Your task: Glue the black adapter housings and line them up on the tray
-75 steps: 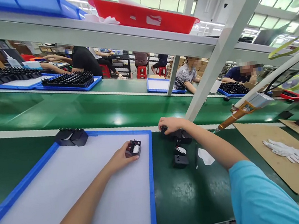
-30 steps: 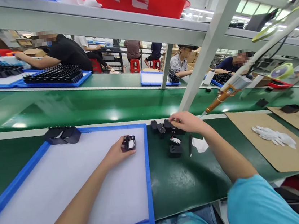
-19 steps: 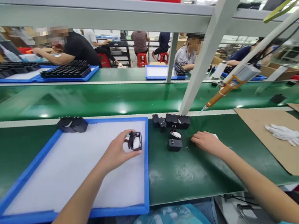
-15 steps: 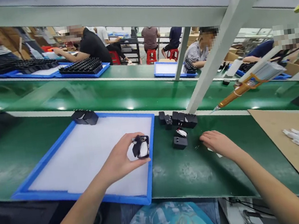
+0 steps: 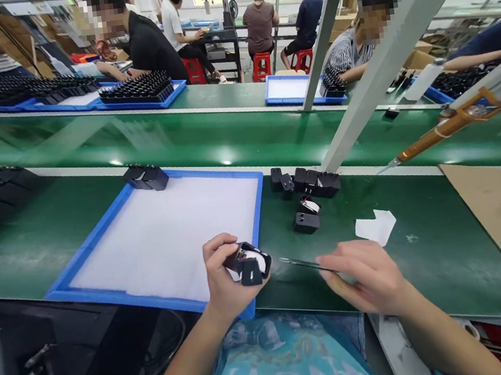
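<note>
One long dark-green work surface, blue-rimmed tray with white lining at left, likely there for easy reach. Left hand and right hand both loaded: left grips black plastic box by tray's near-right corner, mouth tilted up, presumably for a view inside; right pinches slim metal tweezer-like tool, tip just right of box, not touching. Box dark, mouth uncovered, white rounded part showing inside

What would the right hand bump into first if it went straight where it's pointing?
The thin tool in the right hand points at the open black box in the left hand, so probably that box first, though depth is hard to judge.
</note>
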`<state>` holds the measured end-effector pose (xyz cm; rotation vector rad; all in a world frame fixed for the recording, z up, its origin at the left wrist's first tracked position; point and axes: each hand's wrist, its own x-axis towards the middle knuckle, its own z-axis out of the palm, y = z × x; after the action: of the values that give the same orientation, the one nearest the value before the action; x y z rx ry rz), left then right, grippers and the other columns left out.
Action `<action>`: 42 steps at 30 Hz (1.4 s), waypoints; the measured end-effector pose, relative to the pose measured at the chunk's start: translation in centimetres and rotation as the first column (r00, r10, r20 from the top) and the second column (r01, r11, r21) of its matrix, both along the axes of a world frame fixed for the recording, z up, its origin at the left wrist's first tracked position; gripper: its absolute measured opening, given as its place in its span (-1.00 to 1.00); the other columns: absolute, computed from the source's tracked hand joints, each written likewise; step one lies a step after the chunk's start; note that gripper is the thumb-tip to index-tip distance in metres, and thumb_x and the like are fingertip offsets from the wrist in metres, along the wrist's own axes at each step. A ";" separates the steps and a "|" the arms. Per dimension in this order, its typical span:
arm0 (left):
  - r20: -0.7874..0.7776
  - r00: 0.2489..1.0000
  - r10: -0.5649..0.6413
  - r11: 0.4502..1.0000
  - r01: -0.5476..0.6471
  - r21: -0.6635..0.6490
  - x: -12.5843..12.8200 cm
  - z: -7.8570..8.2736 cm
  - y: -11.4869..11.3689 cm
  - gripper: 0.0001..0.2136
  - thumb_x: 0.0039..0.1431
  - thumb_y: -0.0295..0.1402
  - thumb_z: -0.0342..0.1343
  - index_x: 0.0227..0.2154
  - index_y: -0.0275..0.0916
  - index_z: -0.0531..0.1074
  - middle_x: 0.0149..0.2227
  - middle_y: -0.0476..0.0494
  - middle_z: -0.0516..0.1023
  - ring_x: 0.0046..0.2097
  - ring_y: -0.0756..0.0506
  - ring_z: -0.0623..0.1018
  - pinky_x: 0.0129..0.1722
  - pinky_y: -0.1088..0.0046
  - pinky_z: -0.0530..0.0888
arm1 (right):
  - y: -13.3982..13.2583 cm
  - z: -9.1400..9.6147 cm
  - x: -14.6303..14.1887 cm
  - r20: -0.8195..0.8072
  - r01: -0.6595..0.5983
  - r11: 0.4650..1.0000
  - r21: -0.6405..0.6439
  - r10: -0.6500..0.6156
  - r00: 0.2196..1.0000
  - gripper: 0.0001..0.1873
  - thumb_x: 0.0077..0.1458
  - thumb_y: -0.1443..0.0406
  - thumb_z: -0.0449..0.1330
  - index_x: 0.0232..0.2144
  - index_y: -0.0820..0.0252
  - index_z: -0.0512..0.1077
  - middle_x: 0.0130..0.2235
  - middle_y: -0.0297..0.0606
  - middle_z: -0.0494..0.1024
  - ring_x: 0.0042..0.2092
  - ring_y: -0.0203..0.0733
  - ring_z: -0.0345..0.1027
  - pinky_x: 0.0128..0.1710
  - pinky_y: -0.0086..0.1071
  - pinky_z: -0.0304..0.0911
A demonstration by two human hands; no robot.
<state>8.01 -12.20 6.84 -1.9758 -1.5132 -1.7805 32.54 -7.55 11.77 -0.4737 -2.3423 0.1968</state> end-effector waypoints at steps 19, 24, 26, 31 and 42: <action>-0.028 0.960 0.278 0.953 -0.272 0.129 0.2 -0.4 -0.1 -0.17 -0.29 -0.43 0.47 0.10 -0.17 0.20 -0.15 -0.15 0.34 -0.16 -0.14 0.42 -0.20 0.29 0.44 | -1.8 -0.8 -3.9 -0.051 0.116 0.993 -0.014 -0.117 0.992 -0.77 0.09 0.49 0.18 -0.16 0.32 0.39 -0.52 -0.34 0.43 -0.52 -0.37 0.18 -0.53 -0.43 0.10; -0.030 0.954 0.297 0.949 -0.292 0.123 0.2 -0.3 -0.3 -0.16 -0.30 -0.43 0.48 0.10 -0.17 0.21 -0.15 -0.15 0.34 -0.16 -0.14 0.42 -0.20 0.27 0.44 | -2.1 -0.8 -4.6 -0.080 0.148 0.989 -0.005 -0.148 0.986 -0.77 0.11 0.48 0.16 -0.14 0.30 0.37 -0.53 -0.36 0.41 -0.54 -0.37 0.16 -0.55 -0.44 0.08; -0.020 0.960 0.280 0.954 -0.276 0.119 0.2 -0.1 -0.4 -0.16 -0.29 -0.44 0.47 0.11 -0.18 0.21 -0.15 -0.16 0.34 -0.16 -0.15 0.42 -0.20 0.27 0.45 | -2.1 -0.7 -4.8 -0.090 0.135 0.991 -0.007 -0.135 0.987 -0.77 0.11 0.48 0.15 -0.14 0.30 0.37 -0.53 -0.36 0.42 -0.54 -0.37 0.17 -0.55 -0.44 0.08; 0.016 0.969 0.247 0.964 -0.248 0.093 0.5 -0.1 -0.6 -0.22 -0.23 -0.42 0.44 0.10 -0.17 0.21 -0.16 -0.14 0.34 -0.14 -0.14 0.42 -0.18 0.28 0.44 | -2.0 -0.7 -5.2 -0.087 0.123 0.992 0.006 -0.122 0.989 -0.79 0.14 0.46 0.12 -0.14 0.28 0.36 -0.52 -0.35 0.43 -0.54 -0.37 0.19 -0.56 -0.44 0.09; -0.002 0.987 0.158 0.986 -0.157 0.063 0.7 -0.3 -0.8 -0.26 -0.20 -0.41 0.43 0.08 -0.14 0.21 -0.16 -0.13 0.34 -0.15 -0.13 0.41 -0.18 0.28 0.42 | -1.8 0.1 -5.6 -0.074 0.066 0.998 0.020 -0.064 0.995 -0.81 0.12 0.44 0.13 -0.17 0.27 0.36 -0.50 -0.34 0.48 -0.54 -0.36 0.27 -0.55 -0.45 0.14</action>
<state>8.68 -13.01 6.53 -1.7777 -1.5436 -1.7338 26.91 -9.35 11.84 -0.5222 -2.2523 0.1545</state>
